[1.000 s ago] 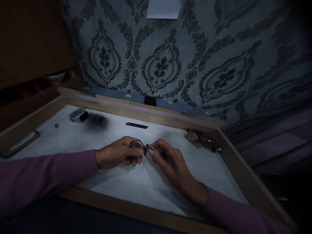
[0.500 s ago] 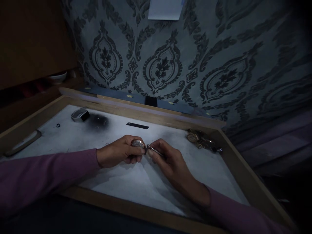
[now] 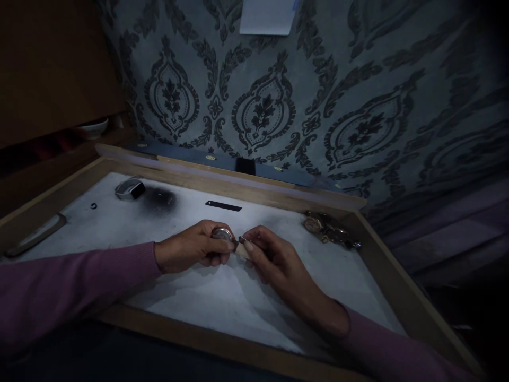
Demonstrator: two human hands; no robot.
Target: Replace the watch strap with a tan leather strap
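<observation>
My left hand [image 3: 201,245] is closed around a round silver-rimmed watch [image 3: 221,234], its thumb across the lower edge. The fingers of my right hand [image 3: 274,260] pinch a short pale strip that looks like a watch strap [image 3: 243,251], right beside the watch. A thin shiny metal edge shows at the right fingertips, too small to name. Both hands are above the white bottom of a shallow wooden tray, their fingertips almost meeting. How the strip joins the watch is hidden by the fingers.
Wooden walls [image 3: 401,265] edge the tray. Inside lie a square-faced watch [image 3: 131,189], a small black ring [image 3: 93,206], a dark flat blade-like strip [image 3: 223,206], a heap of watches [image 3: 328,229] and a curved band [image 3: 37,236]. A patterned wall [image 3: 262,111] rises behind.
My right hand has turned slightly and its fingers have shifted, so the pale strip now shows beneath them. My left hand still holds the watch in nearly the same place.
</observation>
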